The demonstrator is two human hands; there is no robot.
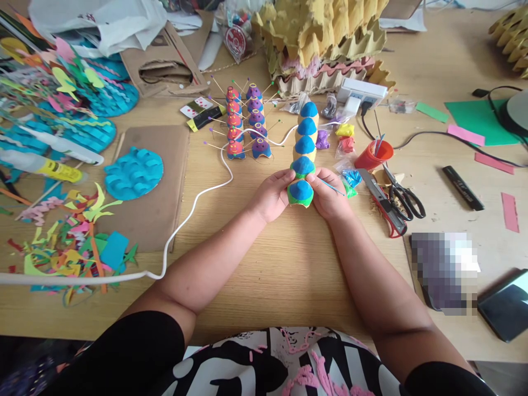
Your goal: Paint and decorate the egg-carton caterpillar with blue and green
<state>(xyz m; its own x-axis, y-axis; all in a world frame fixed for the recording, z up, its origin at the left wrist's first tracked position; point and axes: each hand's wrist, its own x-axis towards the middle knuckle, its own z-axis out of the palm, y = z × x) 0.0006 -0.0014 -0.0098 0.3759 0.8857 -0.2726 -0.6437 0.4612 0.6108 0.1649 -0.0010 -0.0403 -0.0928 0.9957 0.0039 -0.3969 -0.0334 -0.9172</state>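
Observation:
A strip of egg-carton cups with blue domed tops stands out in front of me; the two nearest cups have green around their lower sides, the farther ones are bare tan. My left hand pinches the strip's left side near the near end. On the right side my right hand grips the same strip, and a thin blue stick juts from its fingers. Packets of blue clay and green clay lie just beyond my right hand.
Finished red cups and purple cups with pins stand behind left. A white cable crosses the table. Paper scraps and cardboard lie left. Right are a red cup, a cutter, scissors and a phone.

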